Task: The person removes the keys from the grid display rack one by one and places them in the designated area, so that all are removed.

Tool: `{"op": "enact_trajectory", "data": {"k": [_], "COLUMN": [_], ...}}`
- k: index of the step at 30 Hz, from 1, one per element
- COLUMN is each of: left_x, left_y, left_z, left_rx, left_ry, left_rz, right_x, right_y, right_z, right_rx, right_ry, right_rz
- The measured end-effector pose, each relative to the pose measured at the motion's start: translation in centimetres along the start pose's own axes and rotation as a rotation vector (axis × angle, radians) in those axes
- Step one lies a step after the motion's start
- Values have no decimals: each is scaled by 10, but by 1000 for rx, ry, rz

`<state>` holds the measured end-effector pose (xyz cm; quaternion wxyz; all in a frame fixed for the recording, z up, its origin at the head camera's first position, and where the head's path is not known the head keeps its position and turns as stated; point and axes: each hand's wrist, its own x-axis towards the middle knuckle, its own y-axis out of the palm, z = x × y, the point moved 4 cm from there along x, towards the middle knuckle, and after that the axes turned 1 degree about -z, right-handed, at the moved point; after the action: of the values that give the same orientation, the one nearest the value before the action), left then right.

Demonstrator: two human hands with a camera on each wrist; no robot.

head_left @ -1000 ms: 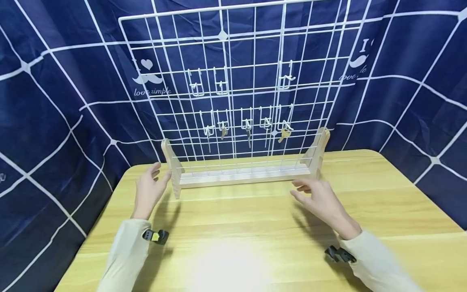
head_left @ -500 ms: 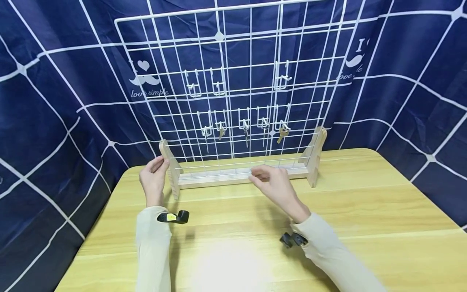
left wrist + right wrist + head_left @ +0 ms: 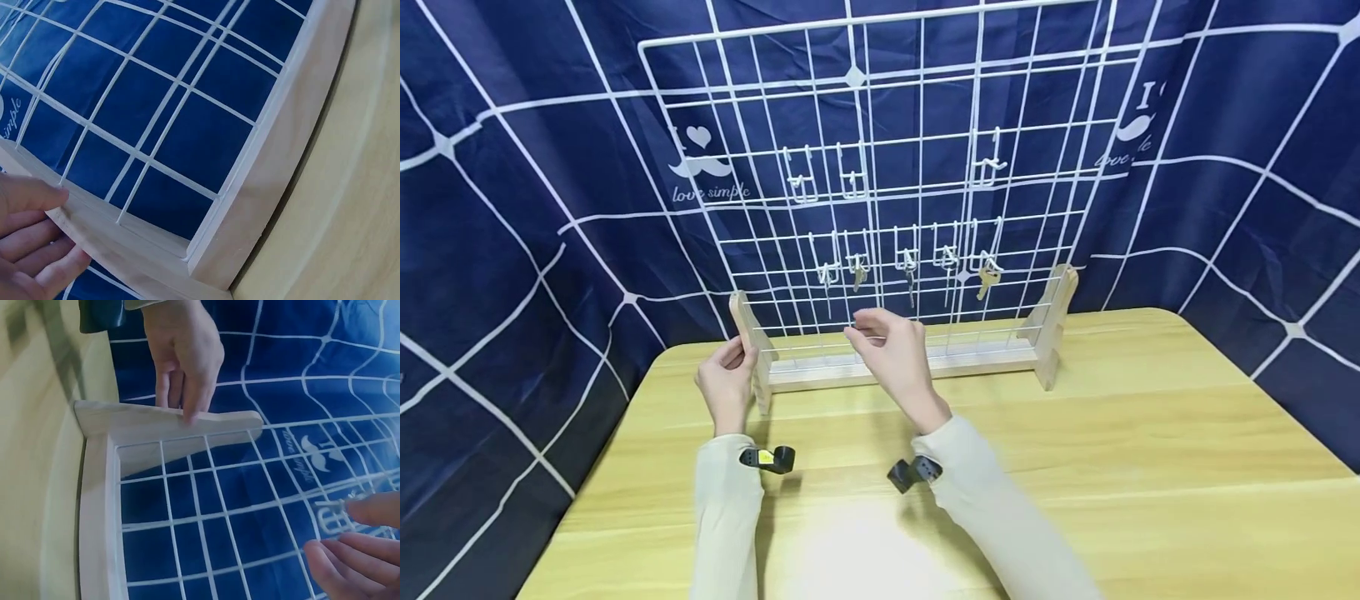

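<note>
My left hand (image 3: 727,387) pinches the left wooden side support (image 3: 761,371) of a stand that holds up a white wire grid (image 3: 859,108). In the left wrist view its thumb lies on the front of the wood (image 3: 119,250) and its fingers go behind. My right hand (image 3: 895,358) hovers before the lower grid, fingers loosely bent, with nothing visible between them. Several keys hang on white hooks above it, among them a gold key (image 3: 988,282) and a silver key (image 3: 912,283). In the right wrist view, my right fingertips overlap a hook (image 3: 331,515).
Three hooks without keys, one of them a right-hand hook (image 3: 987,167), hang in the upper row. The right wooden support (image 3: 1054,321) stands on the yellow wood-grain table (image 3: 1150,417). A dark blue curtain (image 3: 490,292) with white lines surrounds the table.
My right hand has swept left from the right support to the middle of the grid. My left hand has come in to the left support and taken hold of it.
</note>
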<state>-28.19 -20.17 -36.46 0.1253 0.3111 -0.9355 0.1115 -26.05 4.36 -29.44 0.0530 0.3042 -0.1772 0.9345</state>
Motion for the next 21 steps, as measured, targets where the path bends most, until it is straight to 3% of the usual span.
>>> {"op": "enact_trajectory", "data": {"k": [10,21], "left_x": [0,-3], "left_y": [2,2], "left_z": [0,-1], "left_rx": [40,52], "left_ry": [-5,18], "left_rz": [-4,-18], "right_x": [24,32], "right_y": [20,25], "right_z": [18,22], "right_rx": [-8,-82], "right_ry": [-18,-46], "right_rz": [-46,-126]}}
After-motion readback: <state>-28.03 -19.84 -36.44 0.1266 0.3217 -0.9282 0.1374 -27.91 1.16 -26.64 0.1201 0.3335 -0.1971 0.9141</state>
